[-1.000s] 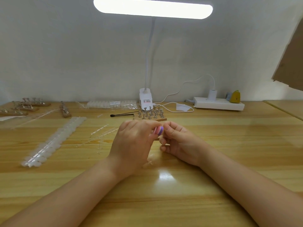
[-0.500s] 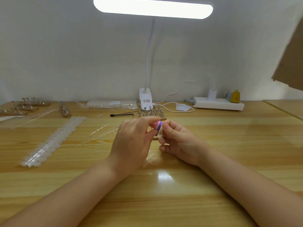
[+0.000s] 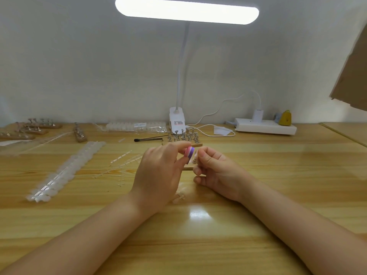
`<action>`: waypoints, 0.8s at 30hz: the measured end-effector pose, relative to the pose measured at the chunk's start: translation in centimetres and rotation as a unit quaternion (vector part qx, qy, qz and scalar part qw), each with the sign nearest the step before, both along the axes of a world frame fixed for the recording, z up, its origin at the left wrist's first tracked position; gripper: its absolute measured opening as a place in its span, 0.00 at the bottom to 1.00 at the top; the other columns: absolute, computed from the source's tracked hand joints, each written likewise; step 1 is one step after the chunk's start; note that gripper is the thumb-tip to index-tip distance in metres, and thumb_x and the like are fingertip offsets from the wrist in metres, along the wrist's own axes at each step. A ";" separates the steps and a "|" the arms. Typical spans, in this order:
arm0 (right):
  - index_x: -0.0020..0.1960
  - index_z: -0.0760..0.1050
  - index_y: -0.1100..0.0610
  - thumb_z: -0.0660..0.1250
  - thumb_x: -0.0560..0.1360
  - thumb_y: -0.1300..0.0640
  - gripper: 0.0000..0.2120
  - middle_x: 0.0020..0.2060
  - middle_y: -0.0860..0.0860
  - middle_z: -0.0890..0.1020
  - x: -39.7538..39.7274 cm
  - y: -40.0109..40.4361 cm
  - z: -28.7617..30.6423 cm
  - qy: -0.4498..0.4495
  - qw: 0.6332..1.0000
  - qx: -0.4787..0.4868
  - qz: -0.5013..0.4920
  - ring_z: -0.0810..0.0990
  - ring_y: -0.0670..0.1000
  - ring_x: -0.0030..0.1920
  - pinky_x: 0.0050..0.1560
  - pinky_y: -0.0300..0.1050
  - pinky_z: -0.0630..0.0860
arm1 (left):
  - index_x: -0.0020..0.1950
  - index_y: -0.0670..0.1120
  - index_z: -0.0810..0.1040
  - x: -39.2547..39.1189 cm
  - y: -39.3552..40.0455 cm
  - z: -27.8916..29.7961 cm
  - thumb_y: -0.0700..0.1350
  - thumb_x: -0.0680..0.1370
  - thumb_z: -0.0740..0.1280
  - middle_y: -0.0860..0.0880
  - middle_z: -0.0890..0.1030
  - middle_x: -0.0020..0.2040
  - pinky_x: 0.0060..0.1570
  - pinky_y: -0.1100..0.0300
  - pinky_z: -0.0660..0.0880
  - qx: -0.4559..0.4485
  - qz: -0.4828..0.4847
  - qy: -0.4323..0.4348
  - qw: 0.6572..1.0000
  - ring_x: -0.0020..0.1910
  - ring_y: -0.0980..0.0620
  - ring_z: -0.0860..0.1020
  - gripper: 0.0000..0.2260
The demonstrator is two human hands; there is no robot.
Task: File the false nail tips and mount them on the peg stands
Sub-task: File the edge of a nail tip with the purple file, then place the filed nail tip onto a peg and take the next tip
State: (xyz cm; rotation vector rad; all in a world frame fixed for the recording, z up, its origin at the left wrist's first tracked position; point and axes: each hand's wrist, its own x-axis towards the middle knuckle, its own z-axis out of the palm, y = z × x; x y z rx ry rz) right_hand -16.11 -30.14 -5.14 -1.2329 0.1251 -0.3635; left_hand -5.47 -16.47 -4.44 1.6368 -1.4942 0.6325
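left hand: pinches file block | right hand: pinches nail tip

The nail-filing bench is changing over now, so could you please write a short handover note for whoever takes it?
Left hand: grips the pink and purple filing block between fingertips.
Right hand: pinches a clear nail tip against the block; filing is under way.
Peg stand in use lies right under the hands, mostly hidden. A cluster of bare pegs stands behind, near the lamp base.
Unfiled tips: the long white strip on the left, plus a bagged strip at the back.
More stands sit far left; whether they are loaded is too small to tell.
Left: finish this tip, mount it, carry on through the strip.
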 end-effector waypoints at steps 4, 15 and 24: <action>0.42 0.76 0.55 0.64 0.73 0.54 0.05 0.33 0.47 0.76 -0.1 0.1 0.1 0.003 1.000 -0.002 0.001 0.73 0.46 0.33 0.36 0.41 0.75 | 0.54 0.44 0.80 -0.1 -0.1 0.1 0.46 0.80 0.63 0.50 0.82 0.44 0.48 0.49 0.73 0.025 0.037 -0.050 0.998 0.41 0.48 0.80 0.09; 0.40 0.74 0.58 0.65 0.72 0.55 0.06 0.29 0.47 0.73 -0.1 0.2 0.5 0.030 0.999 0.007 -0.017 0.70 0.47 0.33 0.34 0.40 0.72 | 0.57 0.53 0.71 2.1 -0.2 -0.2 0.37 0.70 0.74 0.46 0.79 0.43 0.49 0.51 0.67 -0.039 0.089 -0.258 0.961 0.36 0.47 0.74 0.21; 0.42 0.74 0.57 0.65 0.74 0.54 0.07 0.33 0.50 0.71 -0.2 -0.1 0.3 0.018 1.000 0.000 0.018 0.71 0.47 0.34 0.35 0.41 0.73 | 0.55 0.51 0.77 2.1 -0.2 -0.1 0.36 0.69 0.73 0.47 0.78 0.45 0.48 0.51 0.67 -0.012 0.104 -0.240 0.965 0.37 0.48 0.71 0.18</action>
